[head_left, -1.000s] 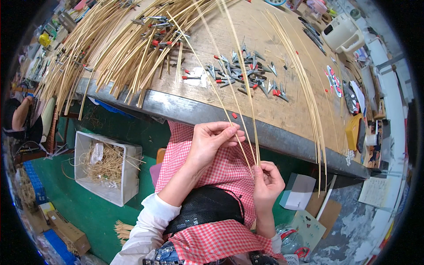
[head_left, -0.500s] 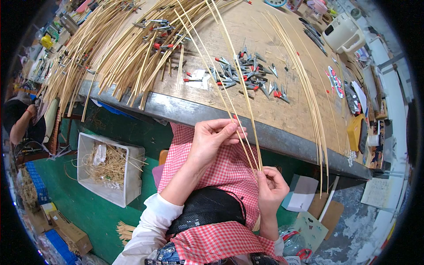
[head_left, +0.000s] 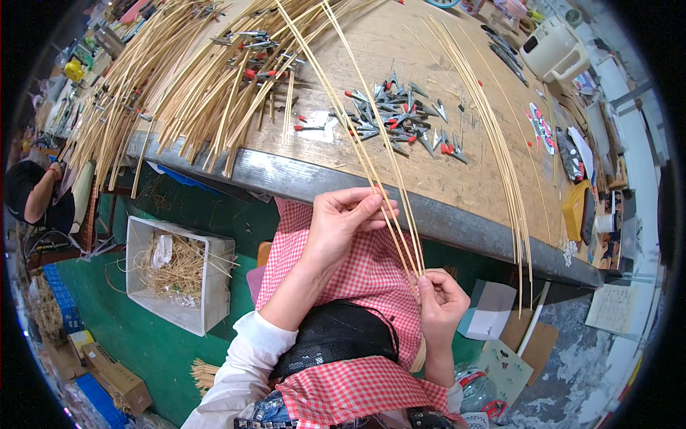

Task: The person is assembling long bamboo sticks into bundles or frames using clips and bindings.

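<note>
My left hand (head_left: 351,214) is closed in a pinch on long thin bamboo strips (head_left: 330,107), which slant up and away over the workbench. Lower and to the right, my right hand (head_left: 441,304) pinches the near ends of another pair of strips (head_left: 386,132). The two sets come together close to my right fingertips and spread apart toward the far side. Just beyond the strips lies a heap of metal spring clamps (head_left: 407,118) with red or dark tips.
Large bundles of strips (head_left: 189,100), some clamped, overhang the metal-edged workbench (head_left: 286,174) at the left. More strips (head_left: 493,143) lie to the right. A white bin (head_left: 214,286) of scraps stands on the green floor. Another person's arm (head_left: 41,194) shows at far left.
The far ends of the strips in both hands have swung to the left. The strips at my left hand now lie closer together. Both hands have barely moved.
</note>
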`<state>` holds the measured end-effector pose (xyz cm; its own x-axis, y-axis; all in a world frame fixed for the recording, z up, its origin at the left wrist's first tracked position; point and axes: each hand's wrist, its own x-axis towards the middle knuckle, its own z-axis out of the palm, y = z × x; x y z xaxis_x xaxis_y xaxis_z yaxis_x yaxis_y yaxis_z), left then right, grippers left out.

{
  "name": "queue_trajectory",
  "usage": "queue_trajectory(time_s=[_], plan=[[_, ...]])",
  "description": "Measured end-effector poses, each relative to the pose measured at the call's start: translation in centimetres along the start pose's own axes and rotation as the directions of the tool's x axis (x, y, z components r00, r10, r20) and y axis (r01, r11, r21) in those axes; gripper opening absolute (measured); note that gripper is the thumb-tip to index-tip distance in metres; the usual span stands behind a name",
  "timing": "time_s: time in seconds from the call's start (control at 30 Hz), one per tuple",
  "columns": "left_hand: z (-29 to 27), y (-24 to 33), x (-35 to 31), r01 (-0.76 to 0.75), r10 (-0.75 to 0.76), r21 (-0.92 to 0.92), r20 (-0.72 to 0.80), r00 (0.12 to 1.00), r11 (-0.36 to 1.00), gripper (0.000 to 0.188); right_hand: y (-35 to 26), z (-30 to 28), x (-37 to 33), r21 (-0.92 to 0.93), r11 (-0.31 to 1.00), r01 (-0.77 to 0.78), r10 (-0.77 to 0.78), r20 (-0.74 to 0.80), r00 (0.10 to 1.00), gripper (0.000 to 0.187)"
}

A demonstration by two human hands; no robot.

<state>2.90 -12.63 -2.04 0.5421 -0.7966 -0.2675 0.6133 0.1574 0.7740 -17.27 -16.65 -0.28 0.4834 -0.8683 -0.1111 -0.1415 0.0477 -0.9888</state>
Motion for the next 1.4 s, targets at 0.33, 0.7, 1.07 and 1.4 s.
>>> queue_trajectory(time_s=[0.33,0.7,1.07,1.4], plan=[[0.0,0.1,0.0,0.015,-0.015,-0.033,0.002,1.0,0.999,0.026,-0.1,0.2,-0.1,0.06,0.997,-0.049,0.048,0.016,0.999,0.002],[0.1,0.3,-0.1,-0.018,0.019,-0.042,0.03,0.999,0.999,0.025,0.0,0.6,-0.4,0.065,0.997,-0.044,0.046,-0.033,0.998,0.006],[0.3,0.3,-0.3,-0.001,0.001,-0.022,0.013,1.0,1.0,0.024,-0.5,-0.4,-0.1,0.042,0.996,-0.08,0.08,0.0,0.997,0.017],[0.2,0.1,-0.2,-0.001,0.001,-0.013,0.018,1.0,1.0,0.023,0.1,-0.2,-0.1,-0.009,1.0,0.011,-0.011,-0.031,0.999,0.014]])
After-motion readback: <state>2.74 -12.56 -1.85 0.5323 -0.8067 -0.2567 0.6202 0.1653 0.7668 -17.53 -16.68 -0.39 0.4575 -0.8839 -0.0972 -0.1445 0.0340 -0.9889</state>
